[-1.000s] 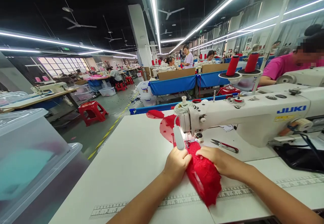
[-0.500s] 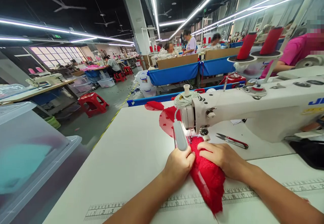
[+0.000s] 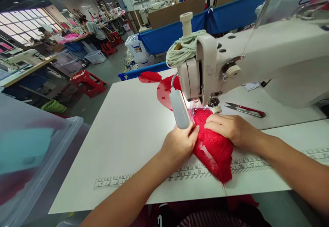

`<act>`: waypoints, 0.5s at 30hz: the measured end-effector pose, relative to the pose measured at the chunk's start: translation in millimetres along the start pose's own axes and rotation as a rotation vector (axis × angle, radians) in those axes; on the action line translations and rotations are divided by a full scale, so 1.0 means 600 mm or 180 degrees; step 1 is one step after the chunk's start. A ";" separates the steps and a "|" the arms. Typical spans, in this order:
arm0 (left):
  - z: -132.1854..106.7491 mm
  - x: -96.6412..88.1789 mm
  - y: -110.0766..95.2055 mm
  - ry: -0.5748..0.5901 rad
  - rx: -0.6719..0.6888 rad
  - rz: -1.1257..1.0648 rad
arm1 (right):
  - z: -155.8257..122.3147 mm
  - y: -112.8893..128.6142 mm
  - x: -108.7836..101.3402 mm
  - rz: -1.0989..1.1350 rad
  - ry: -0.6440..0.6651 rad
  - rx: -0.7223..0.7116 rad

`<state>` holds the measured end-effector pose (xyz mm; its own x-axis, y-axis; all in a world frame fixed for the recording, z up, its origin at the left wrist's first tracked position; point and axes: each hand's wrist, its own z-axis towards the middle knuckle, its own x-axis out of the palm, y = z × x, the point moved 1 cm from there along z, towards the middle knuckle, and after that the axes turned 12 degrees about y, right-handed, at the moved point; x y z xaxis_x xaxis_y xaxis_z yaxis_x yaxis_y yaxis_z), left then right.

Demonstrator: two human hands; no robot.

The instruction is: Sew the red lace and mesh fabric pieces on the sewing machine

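Note:
A piece of red lace fabric (image 3: 214,148) lies under the needle end of a white sewing machine (image 3: 205,73). My left hand (image 3: 180,139) pinches the fabric's left edge, thumb pressed against the fingers, just below a grey gooseneck lamp (image 3: 180,109). On the fabric's right side rests my right hand (image 3: 231,129), its fingers bent over the lace close to the presser foot (image 3: 194,112). More red sheer fabric (image 3: 166,91) spreads out behind the needle. The fabric's lower point hangs toward the table's front edge, with a thread trailing from it.
Red-handled thread snips (image 3: 246,110) lie right of the needle. A printed ruler (image 3: 185,175) runs along the white table (image 3: 123,127). A clear plastic bin (image 3: 64,144) stands at the left, a red stool (image 3: 87,83) beyond it. Other people work at machines behind.
My view has tilted down and come closer, so the table's front edge now shows. Both hands keep their places on the red lace fabric, which has shifted little at the needle.

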<state>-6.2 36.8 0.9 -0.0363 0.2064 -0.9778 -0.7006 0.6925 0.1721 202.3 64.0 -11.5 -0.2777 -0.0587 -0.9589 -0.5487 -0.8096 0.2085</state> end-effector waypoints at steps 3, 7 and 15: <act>-0.003 0.001 0.002 -0.0023 0.0015 0.0033 | -0.001 0.000 0.001 0.0035 0.0135 0.0034; -0.007 0.005 0.005 -0.0031 0.0146 0.0076 | 0.001 0.002 -0.001 0.0055 0.0202 0.0079; -0.009 0.003 0.011 0.0041 0.0187 0.0153 | 0.002 0.007 0.002 -0.0233 0.0031 0.0102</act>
<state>-14.9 38.1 -0.6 -0.0785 0.2317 -0.9696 -0.6547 0.7215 0.2254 199.0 61.3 -11.8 -0.2285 -0.0059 -0.9735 -0.5921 -0.7929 0.1437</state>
